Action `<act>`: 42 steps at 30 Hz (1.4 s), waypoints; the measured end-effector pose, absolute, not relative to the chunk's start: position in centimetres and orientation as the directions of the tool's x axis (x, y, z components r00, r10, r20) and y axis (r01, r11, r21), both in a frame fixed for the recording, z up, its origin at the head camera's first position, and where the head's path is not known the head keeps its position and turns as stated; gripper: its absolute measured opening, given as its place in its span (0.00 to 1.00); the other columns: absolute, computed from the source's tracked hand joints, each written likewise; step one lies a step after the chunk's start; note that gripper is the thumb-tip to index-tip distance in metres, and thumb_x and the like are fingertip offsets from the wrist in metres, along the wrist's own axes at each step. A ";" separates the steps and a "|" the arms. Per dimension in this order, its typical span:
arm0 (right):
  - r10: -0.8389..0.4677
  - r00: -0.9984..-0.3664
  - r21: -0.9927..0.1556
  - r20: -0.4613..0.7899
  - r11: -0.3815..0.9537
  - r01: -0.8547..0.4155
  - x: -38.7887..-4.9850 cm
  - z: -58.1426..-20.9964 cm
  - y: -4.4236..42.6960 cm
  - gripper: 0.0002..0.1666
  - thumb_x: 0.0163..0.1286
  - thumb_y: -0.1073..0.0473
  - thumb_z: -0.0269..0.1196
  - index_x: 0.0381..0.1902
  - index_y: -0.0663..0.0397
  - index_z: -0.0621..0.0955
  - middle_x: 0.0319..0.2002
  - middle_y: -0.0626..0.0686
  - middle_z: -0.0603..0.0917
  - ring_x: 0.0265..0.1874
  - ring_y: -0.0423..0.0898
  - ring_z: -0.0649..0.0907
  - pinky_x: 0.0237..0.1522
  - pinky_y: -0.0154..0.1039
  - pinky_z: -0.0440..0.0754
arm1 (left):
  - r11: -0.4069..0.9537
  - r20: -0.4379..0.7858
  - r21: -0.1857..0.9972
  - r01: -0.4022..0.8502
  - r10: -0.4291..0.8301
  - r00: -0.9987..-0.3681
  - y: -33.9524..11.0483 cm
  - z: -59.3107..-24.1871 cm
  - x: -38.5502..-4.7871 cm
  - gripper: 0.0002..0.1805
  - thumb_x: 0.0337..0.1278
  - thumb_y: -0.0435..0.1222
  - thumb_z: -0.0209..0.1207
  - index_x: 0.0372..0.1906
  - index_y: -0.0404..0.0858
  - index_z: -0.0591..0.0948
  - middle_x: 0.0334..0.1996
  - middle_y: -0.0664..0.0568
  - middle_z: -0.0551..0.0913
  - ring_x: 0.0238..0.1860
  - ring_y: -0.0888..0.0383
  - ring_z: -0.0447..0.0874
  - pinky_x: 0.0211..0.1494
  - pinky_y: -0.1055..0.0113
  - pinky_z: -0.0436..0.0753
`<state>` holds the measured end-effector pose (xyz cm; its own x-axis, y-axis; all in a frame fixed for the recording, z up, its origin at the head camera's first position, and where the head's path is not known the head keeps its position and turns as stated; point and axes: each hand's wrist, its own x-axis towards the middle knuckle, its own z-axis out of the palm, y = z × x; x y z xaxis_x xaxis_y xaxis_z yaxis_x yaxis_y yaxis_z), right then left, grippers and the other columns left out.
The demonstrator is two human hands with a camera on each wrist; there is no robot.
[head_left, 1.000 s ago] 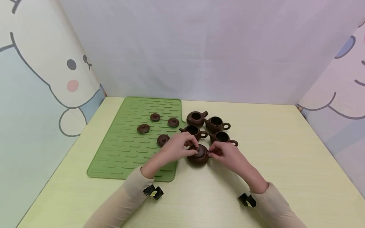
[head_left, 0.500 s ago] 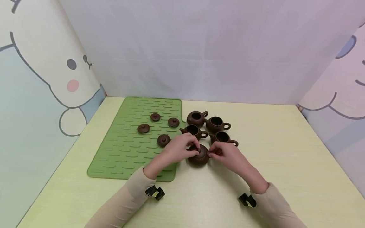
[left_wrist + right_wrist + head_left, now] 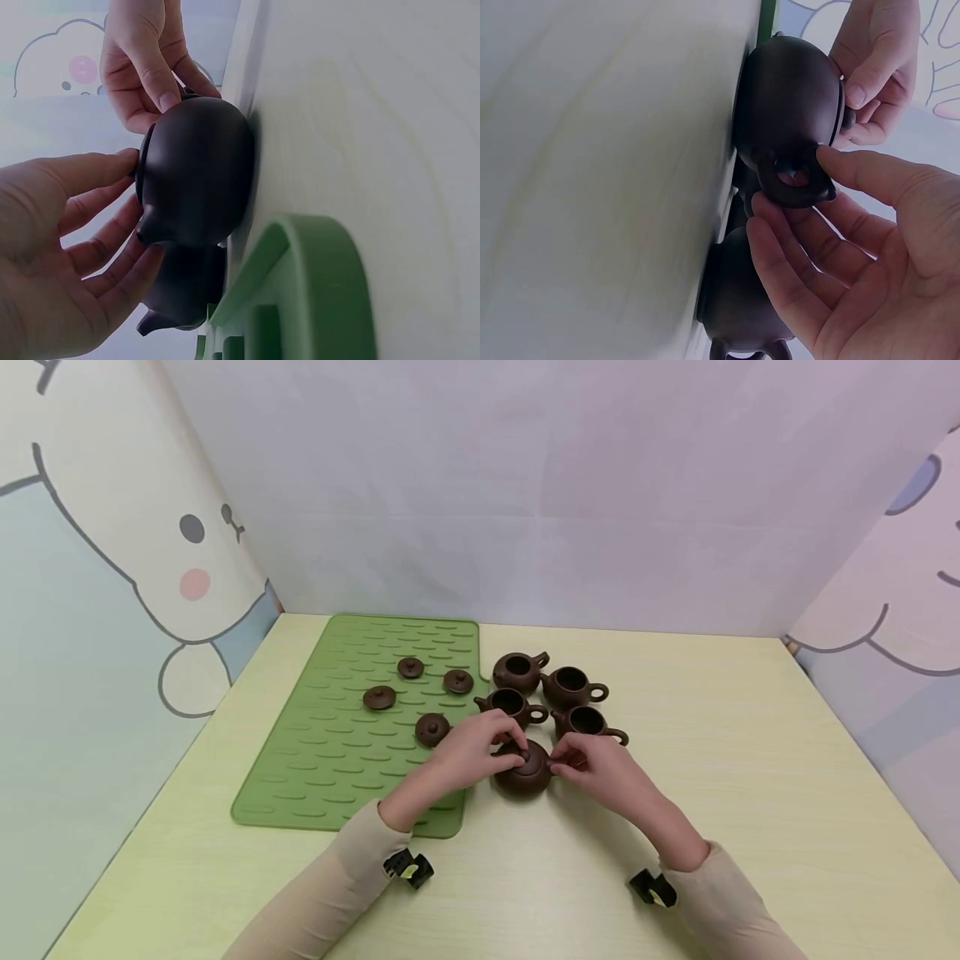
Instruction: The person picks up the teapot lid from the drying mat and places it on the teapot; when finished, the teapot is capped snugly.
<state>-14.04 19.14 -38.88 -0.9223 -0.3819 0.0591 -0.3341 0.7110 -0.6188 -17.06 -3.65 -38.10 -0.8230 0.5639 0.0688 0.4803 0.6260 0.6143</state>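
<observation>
A dark brown teapot [image 3: 521, 786] stands upright on the table, nearest to me in a group of small teapots. Its lid [image 3: 534, 763] lies level over the opening. My left hand [image 3: 467, 752] pinches the lid's knob [image 3: 849, 118] between thumb and fingers. On the other side, my right hand [image 3: 607, 770] holds the teapot's looped handle [image 3: 796, 199], thumb on top and fingers below, as the right wrist view shows. The spout [image 3: 152, 225] points toward the left hand. In the head view, the left hand hides part of the pot.
Several lidless teapots, one of them [image 3: 567, 688] at the back right, stand close behind the held one. A green ridged mat [image 3: 300, 768] lies on the left with several loose lids, such as this lid [image 3: 379, 697]. Pale walls enclose the table [image 3: 735, 760].
The lid was tilted a second ago and now sits flat on the teapot. My left hand has shifted slightly to the right with it. My right hand has stayed at the handle.
</observation>
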 end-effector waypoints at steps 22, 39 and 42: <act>-0.376 -0.925 -0.630 0.053 0.707 -0.323 -13.8 -38.5 19.8 0.03 0.65 0.62 0.69 0.36 0.51 0.85 0.34 0.47 0.89 0.35 0.39 0.87 0.38 0.33 0.86 | 0.632 0.071 0.641 0.436 0.517 -0.853 -4.9 -37.8 -17.4 0.07 0.58 0.41 0.69 0.40 0.50 0.84 0.46 0.57 0.83 0.48 0.57 0.83 0.53 0.64 0.82; -0.357 -0.933 -0.648 0.039 0.702 -0.296 -13.8 -38.1 20.8 0.04 0.65 0.64 0.68 0.38 0.52 0.85 0.35 0.48 0.88 0.36 0.41 0.87 0.39 0.33 0.86 | 0.629 0.088 0.664 0.404 0.471 -0.878 -7.1 -37.8 -18.4 0.07 0.59 0.39 0.68 0.41 0.45 0.84 0.46 0.55 0.85 0.49 0.54 0.84 0.56 0.59 0.83; -0.354 -0.934 -0.650 0.041 0.701 -0.294 -13.7 -38.0 20.9 0.04 0.65 0.64 0.68 0.38 0.52 0.84 0.35 0.47 0.88 0.36 0.41 0.87 0.40 0.34 0.86 | 0.612 0.090 0.684 0.397 0.469 -0.879 -7.6 -37.8 -18.5 0.08 0.60 0.38 0.68 0.42 0.42 0.84 0.46 0.53 0.85 0.50 0.51 0.84 0.57 0.58 0.83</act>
